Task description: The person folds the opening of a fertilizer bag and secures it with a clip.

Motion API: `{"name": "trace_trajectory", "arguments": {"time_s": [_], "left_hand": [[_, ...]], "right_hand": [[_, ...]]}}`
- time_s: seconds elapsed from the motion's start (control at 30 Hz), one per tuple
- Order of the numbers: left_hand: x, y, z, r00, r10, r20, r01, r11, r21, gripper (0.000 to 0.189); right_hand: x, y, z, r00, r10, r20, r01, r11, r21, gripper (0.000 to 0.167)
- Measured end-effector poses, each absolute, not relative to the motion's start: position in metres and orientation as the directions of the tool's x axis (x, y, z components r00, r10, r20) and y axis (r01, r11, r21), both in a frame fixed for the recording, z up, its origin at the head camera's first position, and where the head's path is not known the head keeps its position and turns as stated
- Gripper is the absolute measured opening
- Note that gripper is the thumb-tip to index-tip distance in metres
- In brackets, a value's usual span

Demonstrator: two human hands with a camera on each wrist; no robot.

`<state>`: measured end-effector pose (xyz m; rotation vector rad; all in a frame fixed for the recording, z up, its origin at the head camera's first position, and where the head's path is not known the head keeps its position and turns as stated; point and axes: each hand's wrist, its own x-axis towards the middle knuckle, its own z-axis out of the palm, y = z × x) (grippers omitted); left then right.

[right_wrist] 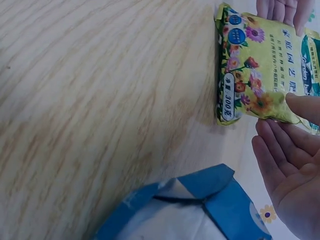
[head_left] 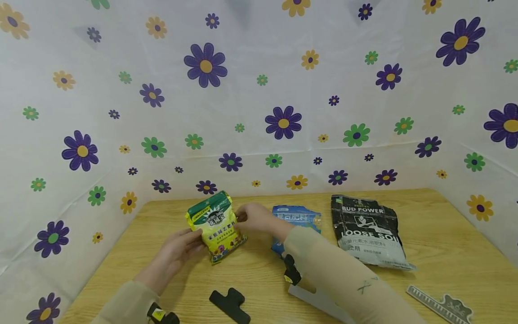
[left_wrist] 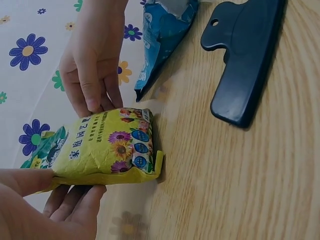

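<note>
A yellow fertilizer bag [head_left: 220,234] with a green top and printed flowers leans back between both hands at the left of the table. My left hand [head_left: 180,253] grips its left edge, thumb on the front and fingers behind. At the opposite edge, my right hand [head_left: 259,219] pinches the bag, its thumb on the front in the right wrist view. The bag's bottom edge is close to the tabletop; whether it touches I cannot tell. Nearer me lies a black sealing clip [head_left: 230,305], seen larger in the left wrist view.
A blue bag [head_left: 297,213] lies behind the right forearm, partly hidden. To its right is a black and grey soil bag [head_left: 366,231]. A white strip-like clip [head_left: 317,302] and a grey clip [head_left: 439,307] lie near the front. A flowered cloth [head_left: 243,103] surrounds the table.
</note>
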<state>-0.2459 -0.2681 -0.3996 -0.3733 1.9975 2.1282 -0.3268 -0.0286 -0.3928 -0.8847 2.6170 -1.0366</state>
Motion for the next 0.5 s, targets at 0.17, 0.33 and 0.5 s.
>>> {"name": "trace_trajectory", "arguments": {"time_s": [0.17, 0.33, 0.5], "left_hand": [[-0.2477, -0.2687, -0.3983, -0.953, -0.015, -0.304, -0.302, -0.057, 0.951, 0.060], [-0.2483, -0.2688, -0.3974, -0.956, -0.022, -0.293, -0.291, -0.069, 0.954, 0.060], [-0.2470, -0.2688, -0.3963, -0.956, -0.050, -0.288, -0.285, -0.065, 0.956, 0.055]], "right_hand": [[-0.3284, -0.0257, -0.3911, -0.804, -0.592, 0.051, -0.465, 0.575, -0.673, 0.030], [-0.3278, -0.0226, -0.3890, -0.818, -0.573, 0.055, -0.449, 0.576, -0.684, 0.025], [-0.3263, -0.0212, -0.3875, -0.824, -0.563, 0.066, -0.440, 0.562, -0.700, 0.020]]}}
